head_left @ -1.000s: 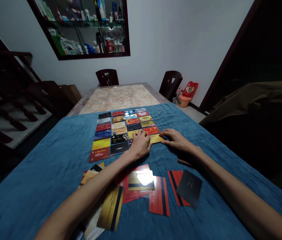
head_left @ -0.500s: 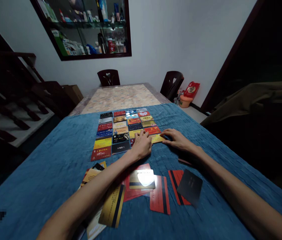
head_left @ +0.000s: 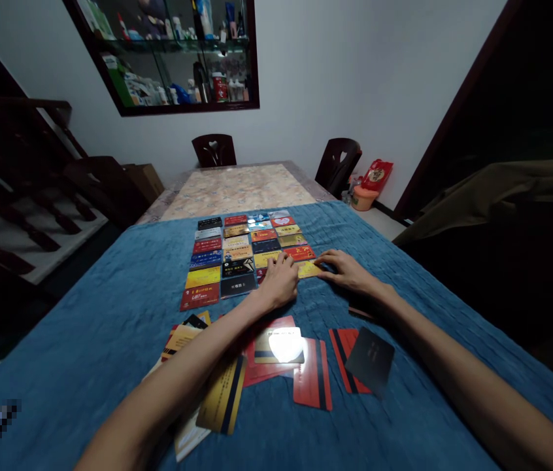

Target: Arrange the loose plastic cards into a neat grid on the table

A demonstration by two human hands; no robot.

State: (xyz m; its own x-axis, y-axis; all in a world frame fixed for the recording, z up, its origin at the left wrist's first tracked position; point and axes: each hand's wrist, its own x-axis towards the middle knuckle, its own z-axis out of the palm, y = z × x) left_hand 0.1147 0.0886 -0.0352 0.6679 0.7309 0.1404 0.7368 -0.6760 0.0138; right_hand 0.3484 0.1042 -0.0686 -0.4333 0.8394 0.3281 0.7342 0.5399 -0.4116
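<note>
Yellow card point(head_left: 308, 269) is in right hand's point(head_left: 348, 271) grip, left hand's point(head_left: 281, 281) unclear; cabinet point(head_left: 188, 110) holds bottles point(head_left: 239, 91).

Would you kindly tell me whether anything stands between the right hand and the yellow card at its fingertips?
Nothing visible does: the right hand appears to touch the yellow card at its right edge. The left hand is at the card's opposite end, not in between.

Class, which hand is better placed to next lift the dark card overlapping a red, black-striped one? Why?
Probably the right hand: though touching a yellow card, it is nearer the dark card than the left hand is.
</note>
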